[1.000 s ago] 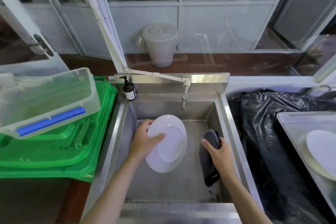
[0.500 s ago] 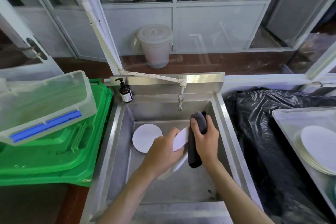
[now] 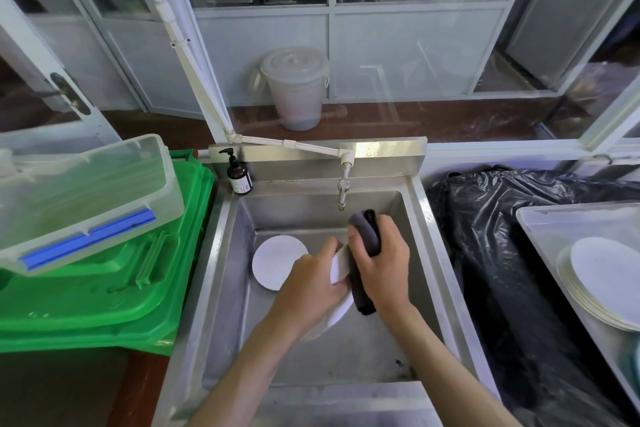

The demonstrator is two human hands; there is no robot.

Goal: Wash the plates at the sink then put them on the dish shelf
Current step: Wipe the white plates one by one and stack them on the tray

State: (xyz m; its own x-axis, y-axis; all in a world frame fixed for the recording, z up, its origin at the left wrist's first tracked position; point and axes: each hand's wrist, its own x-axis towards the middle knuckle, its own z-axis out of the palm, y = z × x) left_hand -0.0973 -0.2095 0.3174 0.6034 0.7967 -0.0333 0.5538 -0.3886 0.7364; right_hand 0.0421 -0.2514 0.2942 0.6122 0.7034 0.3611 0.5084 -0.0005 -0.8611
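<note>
Two hands work mid-frame over the sink (image 3: 429, 229). Left hand (image 3: 311, 284) has its grip curled round the near edge of a white plate (image 3: 337, 267), held tilted on edge above the basin floor, mostly hidden by both hands. Right hand (image 3: 381, 270) clenches a dark grey cloth (image 3: 363, 253), pressed vs the plate's face. Judging from this, the step is scrubbing that plate.

To do it well: keep left thumb braced on the rim so the plate can't slip, wipe w/ cloth in full sweeps edge to edge, then turn the plate & do the back. No water visible from the tap (image 3: 342, 189), just above the hands; a rinse will prob. be needed.

A second plate (image 3: 277, 262) lies flat on the sink floor, left of the hands, not yet in hand. Soap bottle (image 3: 239, 175) stands at the sink's upper-left corner. More plates, a stack (image 3: 602, 281), sit in a tray at frame right. Dish shelf: can't tell where.
</note>
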